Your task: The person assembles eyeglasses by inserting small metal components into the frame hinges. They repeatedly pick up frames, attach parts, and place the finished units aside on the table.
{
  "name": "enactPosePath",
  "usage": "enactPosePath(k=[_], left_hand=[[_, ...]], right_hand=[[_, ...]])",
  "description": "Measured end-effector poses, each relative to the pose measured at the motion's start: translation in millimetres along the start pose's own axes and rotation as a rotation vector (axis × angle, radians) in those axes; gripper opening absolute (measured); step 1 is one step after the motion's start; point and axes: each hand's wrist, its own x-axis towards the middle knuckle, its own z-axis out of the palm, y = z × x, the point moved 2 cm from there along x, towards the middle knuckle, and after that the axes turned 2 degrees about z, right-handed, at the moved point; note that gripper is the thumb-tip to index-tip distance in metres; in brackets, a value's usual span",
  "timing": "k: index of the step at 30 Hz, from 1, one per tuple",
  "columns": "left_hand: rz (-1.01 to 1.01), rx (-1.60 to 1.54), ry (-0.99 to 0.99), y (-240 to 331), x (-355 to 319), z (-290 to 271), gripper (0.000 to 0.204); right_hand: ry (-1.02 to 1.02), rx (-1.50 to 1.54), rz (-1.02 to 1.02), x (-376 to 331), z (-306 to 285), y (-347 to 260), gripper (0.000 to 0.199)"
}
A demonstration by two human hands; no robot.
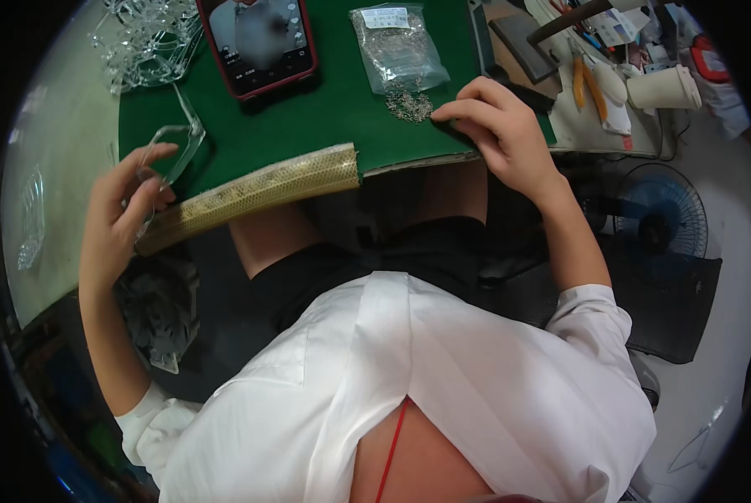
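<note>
My left hand (117, 199) is closed at the table's left front edge, thumb and fingers round a clear plastic frame (193, 132) that looks like an eyeglass frame. Part of the frame is hidden behind the fingers. My right hand (501, 132) is at the right side of a small heap of tiny metal pieces (408, 106), perhaps screws. Its thumb and forefinger come together at the heap's edge; anything between them is too small to make out. Just beyond the heap lies a clear plastic bag (405, 54) with more such pieces inside.
A green mat (308, 126) covers the table, with a gold mesh-covered roll (266, 186) along its front edge. Several clear frames (145, 46) are piled far left, beside a red-cased phone (262, 80). Orange-handled pliers (589, 88) and a white cup (662, 88) stand right, above a fan (656, 222).
</note>
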Motion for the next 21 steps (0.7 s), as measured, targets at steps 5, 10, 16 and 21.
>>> enactPosePath(k=[5, 10, 16, 21], left_hand=[[0.046, -0.067, 0.013, 10, 4, 1, 0.030], [-0.207, -0.469, -0.124, 40, -15, -67, 0.036], [0.184, -0.765, -0.060, 48, -38, -37, 0.049], [0.401, -0.791, 0.113, 54, -30, 43, 0.048]], right_hand=[[0.065, 0.114, 0.096, 7, -14, 20, 0.015], [0.025, 0.183, 0.124, 8, 1, 11, 0.011], [0.024, 0.105, 0.141, 10, 1, 8, 0.010], [0.001, 0.154, 0.092, 16, 3, 13, 0.009]])
